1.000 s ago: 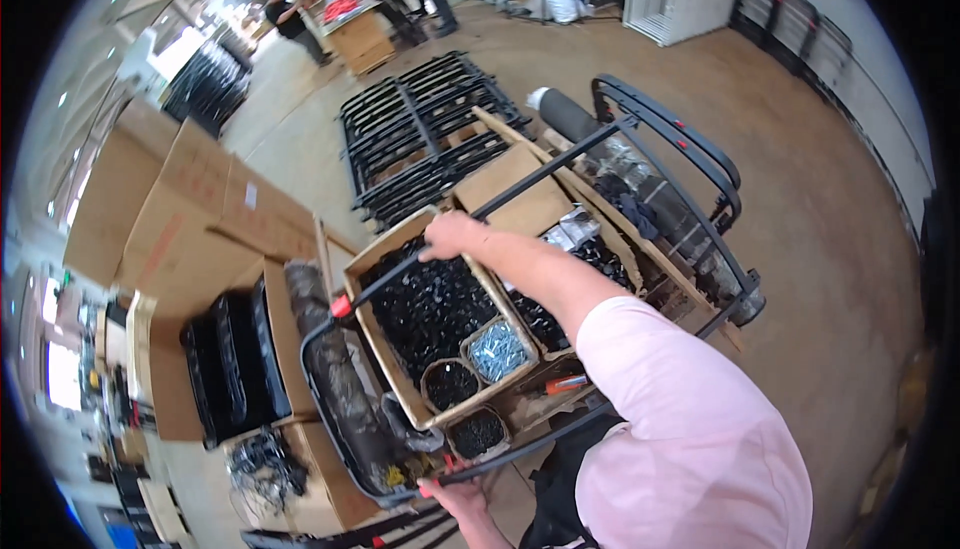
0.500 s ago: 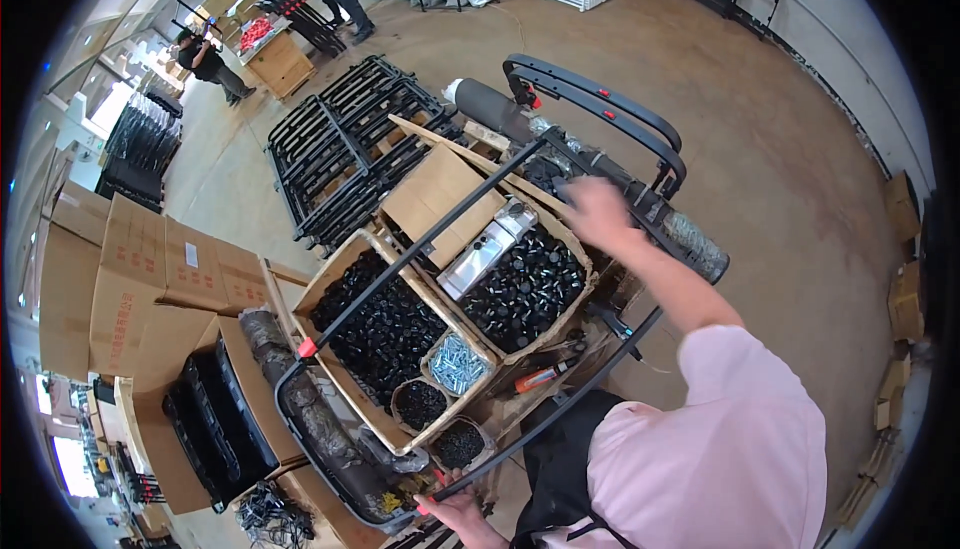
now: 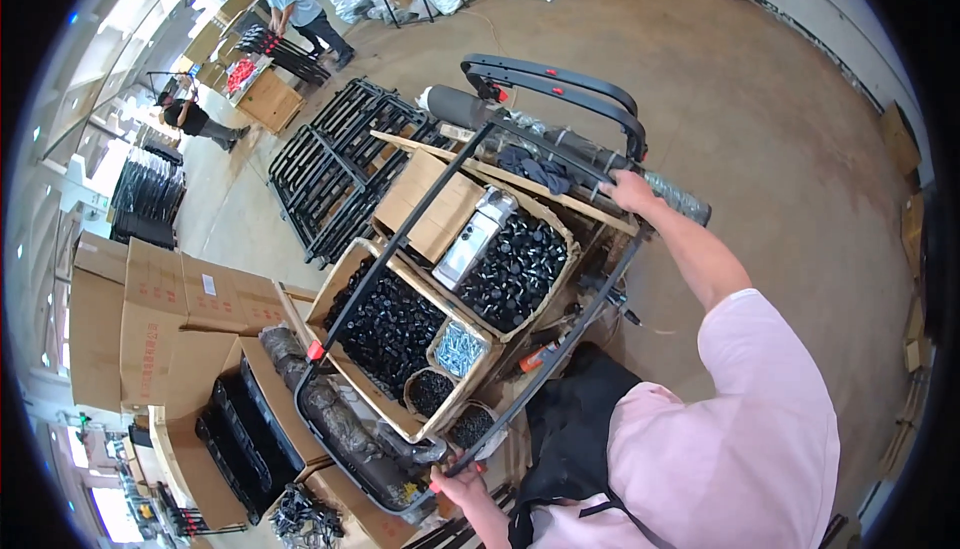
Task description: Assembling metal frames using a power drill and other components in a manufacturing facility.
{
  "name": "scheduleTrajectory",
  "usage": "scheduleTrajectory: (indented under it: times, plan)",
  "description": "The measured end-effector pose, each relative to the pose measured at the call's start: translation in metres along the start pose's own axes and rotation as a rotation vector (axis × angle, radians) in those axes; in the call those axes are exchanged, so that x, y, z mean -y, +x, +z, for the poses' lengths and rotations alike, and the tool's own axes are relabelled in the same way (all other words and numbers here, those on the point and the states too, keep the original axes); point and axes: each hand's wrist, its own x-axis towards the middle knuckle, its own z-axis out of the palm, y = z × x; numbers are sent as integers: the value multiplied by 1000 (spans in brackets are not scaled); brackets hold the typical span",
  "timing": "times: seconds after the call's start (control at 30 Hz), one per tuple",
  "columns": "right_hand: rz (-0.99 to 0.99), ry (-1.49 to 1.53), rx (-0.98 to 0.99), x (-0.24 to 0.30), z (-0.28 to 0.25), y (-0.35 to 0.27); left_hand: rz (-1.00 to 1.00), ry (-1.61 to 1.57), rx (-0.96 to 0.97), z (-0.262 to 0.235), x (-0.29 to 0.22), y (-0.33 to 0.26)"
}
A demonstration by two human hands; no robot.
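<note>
A rectangular black metal tube frame (image 3: 560, 351) with red plastic pieces lies tilted across the boxes in front of me. At its near left corner, beside a red piece, my left hand (image 3: 462, 486) is closed around the tube. My right hand (image 3: 630, 192) grips the short bar at the frame's right end. Under the frame sit a box of small black plastic parts (image 3: 385, 329) and a box of black round-headed knobs (image 3: 520, 269). A silver metal box (image 3: 475, 239) rests among the knobs. Silver screws (image 3: 459, 349) fill a small container.
Wrapped rolls (image 3: 340, 414) flank the boxes on the left; another roll (image 3: 465, 109) lies beyond. A curved black frame (image 3: 560, 79) rests past it. Stacked black frames (image 3: 345, 164) stand farther off. Cartons (image 3: 160, 299) crowd the left. Two people (image 3: 295, 9) work in the background.
My right hand has come from over the dark cloth to the frame's right end bar and closed on it. My left hand stays on the near left corner. The view has shifted slightly.
</note>
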Motion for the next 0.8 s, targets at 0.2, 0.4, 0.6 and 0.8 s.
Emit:
scheduleTrajectory:
  times: [0.2, 0.4, 0.6, 0.8]
  plan:
    - [-320, -172, -324, 4, 0, -56, -30, 82, 47, 8, -4, -24]
    - [-333, -111, 41, 21, -14, -211, 61, 85, 10, 13, 29, -59]
    - [-68, -345, 294, -54, 83, -185, -72, 384, -62, -11, 87, -110]
    - [64, -368, 380, -68, 158, -114, -155, 915, 97, 0, 105, -136]
